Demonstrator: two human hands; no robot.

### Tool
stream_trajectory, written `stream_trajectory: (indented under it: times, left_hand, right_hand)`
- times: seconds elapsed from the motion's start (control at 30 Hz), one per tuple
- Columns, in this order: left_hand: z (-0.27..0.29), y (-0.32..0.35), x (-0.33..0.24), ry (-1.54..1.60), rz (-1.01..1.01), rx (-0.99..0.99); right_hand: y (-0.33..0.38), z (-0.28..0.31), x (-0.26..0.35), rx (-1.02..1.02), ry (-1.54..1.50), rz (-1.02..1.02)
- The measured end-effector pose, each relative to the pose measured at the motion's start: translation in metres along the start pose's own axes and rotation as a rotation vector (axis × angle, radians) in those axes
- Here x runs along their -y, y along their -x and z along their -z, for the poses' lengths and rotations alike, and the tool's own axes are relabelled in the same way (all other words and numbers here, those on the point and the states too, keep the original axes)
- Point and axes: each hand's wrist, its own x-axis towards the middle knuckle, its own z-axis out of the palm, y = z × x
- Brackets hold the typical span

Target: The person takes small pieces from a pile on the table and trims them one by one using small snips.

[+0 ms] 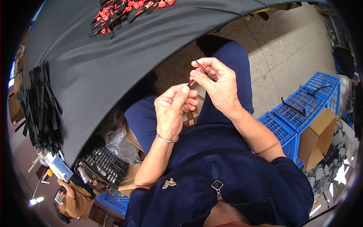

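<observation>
Above my lap, my left hand pinches a small black strip between thumb and forefinger. A thin red piece joins the strip at its tip and reaches up to the fingers of my right hand. In that hand lies a slim dark pointed tool, slanting between thumb and fingers; its exact kind is not clear. The two hands are close together but apart. On the black-covered table, a pile of red and black pieces lies at the far side, and a bundle of black strips at the left.
Blue plastic crates stand at the right with an open cardboard box beside them. Left of my legs are a clear plastic bag and a black slotted crate. Another person is at the lower left.
</observation>
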Motion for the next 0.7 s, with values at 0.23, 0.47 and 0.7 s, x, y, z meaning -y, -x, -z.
stream_trajectory:
  times: [0.23, 0.47, 0.7]
  left_hand:
    - [0.003, -0.005, 0.002, 0.029, -0.07, -0.049]
    - [-0.004, -0.005, 0.0, -0.185, -0.178, -0.106]
    - [-0.006, -0.004, -0.001, -0.252, -0.221, -0.1]
  right_hand:
    - [0.002, 0.011, 0.009, -0.13, 0.372, 0.27]
    - [0.026, 0.022, 0.019, -0.046, 0.754, 0.367]
    - [0.023, 0.024, 0.007, -0.09, 0.932, 0.509]
